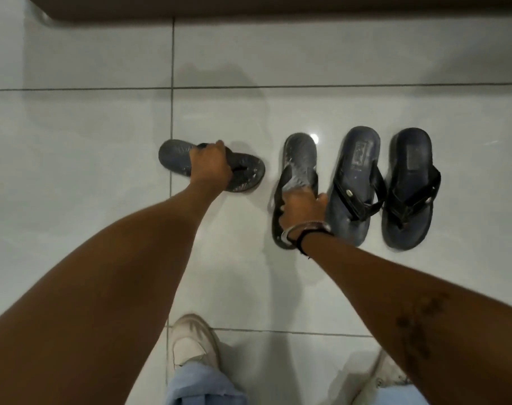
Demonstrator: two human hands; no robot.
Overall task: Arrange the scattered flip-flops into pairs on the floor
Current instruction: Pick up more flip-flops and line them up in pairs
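Observation:
Four dark flip-flops lie on the white tiled floor. My left hand (210,166) grips the straps of a grey flip-flop (173,157) that lies sideways, toe to the right. My right hand (303,210) holds the matching grey flip-flop (300,157) by its straps, heel pointing away from me. Right of it, two larger dark blue flip-flops with black straps stand side by side as a pair: one (355,182) touching my right hand's flip-flop, the other (409,188) at the far right.
My two white shoes (192,343) and light blue trouser legs (202,387) are at the bottom. A dark brown edge of furniture or a mat (249,7) runs along the top. Bare tiles stretch to the left and behind the flip-flops.

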